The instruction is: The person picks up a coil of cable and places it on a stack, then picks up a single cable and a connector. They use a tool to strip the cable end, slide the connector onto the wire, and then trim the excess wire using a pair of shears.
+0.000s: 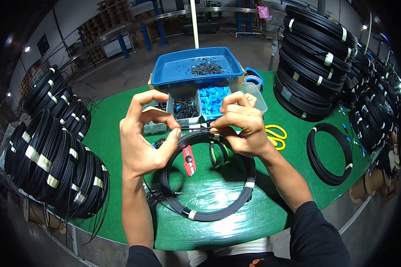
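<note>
Between my two hands runs a thin black cable point(195, 128), held up above the far side of a cable coil. My left hand point(149, 133) pinches one end of this stretch between thumb and forefinger, its other fingers curled. My right hand point(240, 124) grips the other end with thumb and fingertips. Below them the black cable coil point(218, 216), bound with pale tape, lies on the green table. Inside its ring sit a red tool point(189, 161) and a green-and-black handled tool point(214, 156), partly hidden by the coil and my right hand.
Tall stacks of black coils stand at right point(314, 62) and left point(53, 164). A single coil point(329, 178) lies at right, near yellow scissors handles point(276, 136). Behind my hands are a bin of blue connectors point(213, 99) and a blue tray point(165, 80) with black scraps.
</note>
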{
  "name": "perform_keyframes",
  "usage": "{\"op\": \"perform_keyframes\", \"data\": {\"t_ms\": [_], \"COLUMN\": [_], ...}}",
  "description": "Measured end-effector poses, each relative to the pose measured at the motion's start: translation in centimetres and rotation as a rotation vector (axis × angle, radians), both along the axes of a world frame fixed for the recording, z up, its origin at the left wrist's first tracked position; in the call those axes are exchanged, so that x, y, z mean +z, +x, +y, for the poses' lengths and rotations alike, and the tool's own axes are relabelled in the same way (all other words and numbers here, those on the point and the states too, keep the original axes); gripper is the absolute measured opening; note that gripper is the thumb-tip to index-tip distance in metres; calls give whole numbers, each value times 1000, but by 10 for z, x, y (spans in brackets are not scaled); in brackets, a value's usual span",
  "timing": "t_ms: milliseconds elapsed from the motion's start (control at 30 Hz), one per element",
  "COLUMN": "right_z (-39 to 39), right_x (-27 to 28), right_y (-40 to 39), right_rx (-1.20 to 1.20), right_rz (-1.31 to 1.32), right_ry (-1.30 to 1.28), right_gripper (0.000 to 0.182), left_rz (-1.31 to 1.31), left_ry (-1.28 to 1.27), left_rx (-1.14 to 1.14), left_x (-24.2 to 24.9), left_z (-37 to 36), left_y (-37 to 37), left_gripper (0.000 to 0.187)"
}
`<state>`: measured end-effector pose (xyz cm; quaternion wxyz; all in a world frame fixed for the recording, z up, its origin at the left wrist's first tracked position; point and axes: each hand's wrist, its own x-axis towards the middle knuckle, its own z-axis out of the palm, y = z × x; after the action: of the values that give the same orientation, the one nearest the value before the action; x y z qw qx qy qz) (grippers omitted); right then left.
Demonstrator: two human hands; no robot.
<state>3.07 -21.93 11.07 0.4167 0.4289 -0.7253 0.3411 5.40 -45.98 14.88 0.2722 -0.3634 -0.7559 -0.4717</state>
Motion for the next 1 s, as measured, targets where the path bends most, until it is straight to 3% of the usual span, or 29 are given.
{"op": "perform_keyframes", "data": {"t_ms": [233,400,733,800,900,1000], "right_z": [3,4,2,8,17,23], "right_x": [1,1,1,3,-1,-3], "right_y": [0,1,2,-1,-10,-15], "right_rx": [34,16,56,112,469,610], "right_rz": [-44,-49,-92,-257,-685,-876], "right_ry": [-4,27,10,29,-179,-178], "right_gripper": [23,24,18,12,17,19], "left_rz": [-55,-61,-102,-74,52,140], "left_ry": [142,21,113,169,179,170], "left_rx": [-38,-24,-72,-78,-116,-58], "left_x": [1,3,2,5,7,5], "left_z": [-15,-15,-6,-15,-27,-17], "left_y": [-1,0,3,3,0,1], "left_gripper": [58,66,56,57,64,72]}}
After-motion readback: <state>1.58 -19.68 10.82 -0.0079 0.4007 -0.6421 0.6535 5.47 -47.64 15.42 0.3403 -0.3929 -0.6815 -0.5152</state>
